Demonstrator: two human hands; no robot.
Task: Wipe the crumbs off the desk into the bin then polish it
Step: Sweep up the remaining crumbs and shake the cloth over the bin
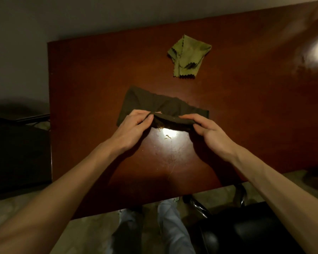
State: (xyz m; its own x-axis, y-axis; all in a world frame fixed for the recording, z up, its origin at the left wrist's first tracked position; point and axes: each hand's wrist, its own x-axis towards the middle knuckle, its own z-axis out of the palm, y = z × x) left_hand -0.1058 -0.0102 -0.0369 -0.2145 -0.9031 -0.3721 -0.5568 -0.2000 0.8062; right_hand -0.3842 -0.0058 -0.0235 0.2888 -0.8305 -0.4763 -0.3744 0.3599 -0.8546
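Observation:
A dark brown cloth (160, 105) lies folded on the reddish wooden desk (92, 74). My left hand (134, 125) pinches the cloth's near edge at its left, and my right hand (207, 131) pinches the same edge at its right, lifting the fold slightly. Pale crumbs (166, 135) lie on the desk just below the lifted edge, in a bright patch of reflected light. More small specks are scattered toward the near edge of the desk.
A light green cloth (188, 56) with zigzag edges lies crumpled toward the far side of the desk. A dark bin or box (17, 149) stands on the floor left of the desk. A black chair (246, 231) sits at the lower right.

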